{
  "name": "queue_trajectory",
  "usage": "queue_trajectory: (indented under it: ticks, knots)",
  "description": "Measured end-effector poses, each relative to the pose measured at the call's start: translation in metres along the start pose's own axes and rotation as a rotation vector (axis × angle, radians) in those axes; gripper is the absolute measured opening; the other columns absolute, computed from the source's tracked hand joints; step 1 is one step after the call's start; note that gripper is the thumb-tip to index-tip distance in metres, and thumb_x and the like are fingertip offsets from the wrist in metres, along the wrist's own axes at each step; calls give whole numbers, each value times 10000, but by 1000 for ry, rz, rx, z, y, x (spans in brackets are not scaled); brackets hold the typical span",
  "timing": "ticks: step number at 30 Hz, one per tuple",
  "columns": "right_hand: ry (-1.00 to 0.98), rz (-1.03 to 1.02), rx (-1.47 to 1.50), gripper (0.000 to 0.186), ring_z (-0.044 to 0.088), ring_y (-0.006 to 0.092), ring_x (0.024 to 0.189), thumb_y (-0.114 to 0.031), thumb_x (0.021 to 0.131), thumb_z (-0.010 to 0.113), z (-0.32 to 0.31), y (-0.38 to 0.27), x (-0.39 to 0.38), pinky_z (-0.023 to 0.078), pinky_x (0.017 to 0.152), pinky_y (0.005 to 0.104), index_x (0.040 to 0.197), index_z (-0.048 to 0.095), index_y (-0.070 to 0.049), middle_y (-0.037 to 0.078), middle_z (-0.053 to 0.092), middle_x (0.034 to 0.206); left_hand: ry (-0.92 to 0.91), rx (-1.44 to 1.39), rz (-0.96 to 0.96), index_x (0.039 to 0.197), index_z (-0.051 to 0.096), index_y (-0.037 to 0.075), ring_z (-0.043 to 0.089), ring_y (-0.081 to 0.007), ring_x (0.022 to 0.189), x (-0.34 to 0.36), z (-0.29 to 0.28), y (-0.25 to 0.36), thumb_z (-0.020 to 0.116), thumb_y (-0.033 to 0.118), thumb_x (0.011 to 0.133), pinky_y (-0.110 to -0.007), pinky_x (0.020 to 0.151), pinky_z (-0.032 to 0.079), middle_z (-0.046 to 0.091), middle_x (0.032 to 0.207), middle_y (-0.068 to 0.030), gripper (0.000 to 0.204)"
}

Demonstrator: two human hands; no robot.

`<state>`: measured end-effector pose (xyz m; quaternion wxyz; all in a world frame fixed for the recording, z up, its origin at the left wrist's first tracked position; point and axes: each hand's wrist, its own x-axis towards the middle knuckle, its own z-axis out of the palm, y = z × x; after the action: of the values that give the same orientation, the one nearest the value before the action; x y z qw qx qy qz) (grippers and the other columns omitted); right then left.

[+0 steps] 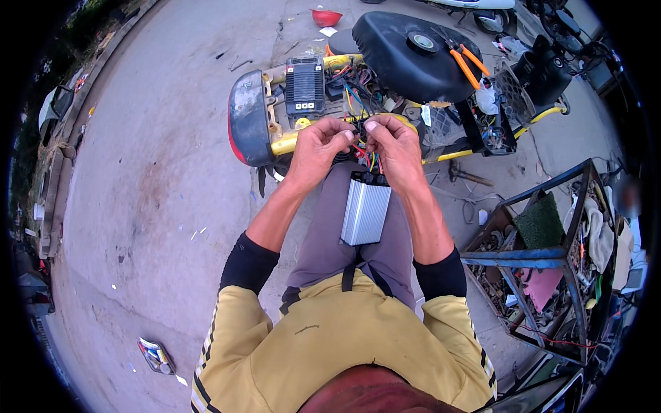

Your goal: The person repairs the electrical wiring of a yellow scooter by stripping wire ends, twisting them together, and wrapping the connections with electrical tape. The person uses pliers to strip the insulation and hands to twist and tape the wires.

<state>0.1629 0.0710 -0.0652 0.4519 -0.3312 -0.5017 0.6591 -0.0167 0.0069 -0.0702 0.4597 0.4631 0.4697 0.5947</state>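
Note:
My left hand (323, 143) and my right hand (387, 143) meet over the scooter's yellow frame tube (286, 144), both with fingers pinched on dark wiring (359, 127); the exact piece between my fingertips is too small to make out. Coloured leads (372, 163) drop from there to a ribbed silver controller box (365, 210) lying on my lap. Beyond my left hand, a black finned box (305, 86) sits in the open chassis among more wires. A black, rounded body piece (392, 55) rests on the scooter, with orange-handled pliers (468, 65) on it.
A rear lamp housing (248, 117) caps the scooter's left end. At right stands a metal rack (523, 258) of scrap and tools, with a hammer (471, 177) on the ground nearby. A tool tray (156, 354) lies lower left; a red bowl (326, 18) and another scooter (482, 10) are behind.

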Motion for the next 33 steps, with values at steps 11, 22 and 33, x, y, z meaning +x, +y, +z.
queue_trajectory:
  ticks: [11, 22, 33]
  knots:
    - [-57, -279, -407, 120, 633, 73, 820, -89, 1000, 794, 1, -19, -7, 524, 745, 253, 1019, 785, 29, 36, 687, 1056, -88, 195, -16, 1152, 734, -21, 665, -77, 903, 0, 1, 15, 732, 103, 1054, -265, 846, 560, 747, 1030, -25, 158]
    - [-24, 59, 463, 114, 611, 128, 769, -98, 1036, 762, 9, -13, -12, 528, 726, 302, 1072, 747, 9, 32, 667, 857, -55, -437, -53, 1276, 717, 8, 733, -147, 971, -10, 17, -6, 780, 68, 1018, -313, 835, 603, 772, 1079, -68, 273]
    - [-32, 82, 519, 108, 606, 130, 799, -140, 1066, 732, 21, -14, -17, 545, 781, 328, 1036, 731, -37, 16, 660, 872, 97, -345, 113, 1165, 732, 3, 715, -103, 860, -14, 35, 8, 783, 51, 1002, -259, 768, 570, 775, 973, -56, 177]
